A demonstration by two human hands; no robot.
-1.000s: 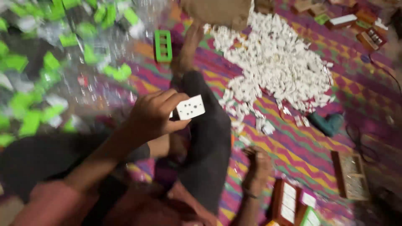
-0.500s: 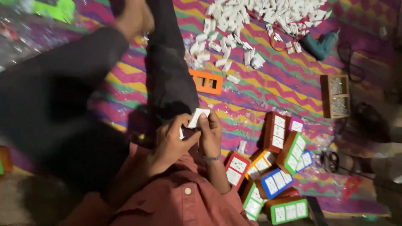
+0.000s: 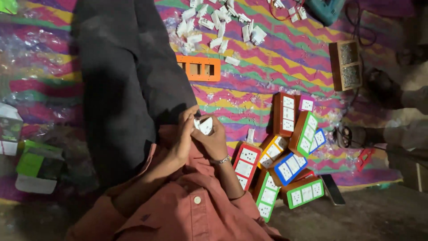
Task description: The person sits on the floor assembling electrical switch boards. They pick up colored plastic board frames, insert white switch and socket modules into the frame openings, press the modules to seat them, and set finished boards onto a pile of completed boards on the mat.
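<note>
While both hands meet at the lap, left hand and right hand are closed together around one white socket module. Empty orange frame lies beyond; loose white modules remain unfitted. At right, filled switch plates stand stacked, apparently finished.

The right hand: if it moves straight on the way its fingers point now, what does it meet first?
Probably the left hand. The right hand points its fingers toward it across the small white switch part both hold. Depth is unclear.
</note>
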